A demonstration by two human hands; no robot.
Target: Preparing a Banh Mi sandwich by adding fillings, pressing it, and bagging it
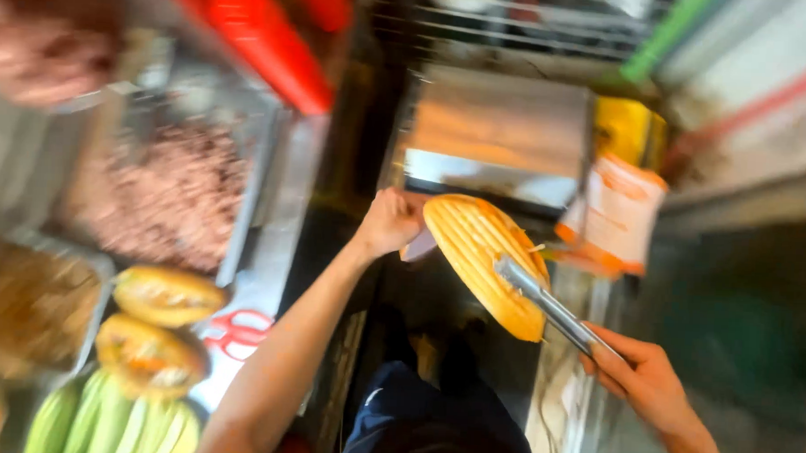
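Observation:
A flat toasted sandwich (473,256) with golden grill stripes hangs in the air in front of a metal press grill (496,131). My right hand (643,378) grips metal tongs (552,308), and their tips clamp the sandwich near its lower right side. My left hand (390,222) holds the sandwich's left edge, with something pale pink, maybe a wrapper, beneath its fingers. The whole view is motion-blurred.
Left of me a metal counter holds a tray of minced meat (167,196), two filled bread rolls (164,294), red scissors (239,330) and green-yellow produce (115,422). An orange-and-white paper bag (618,216) hangs beside a yellow container (630,127). Red lids (267,34) sit above.

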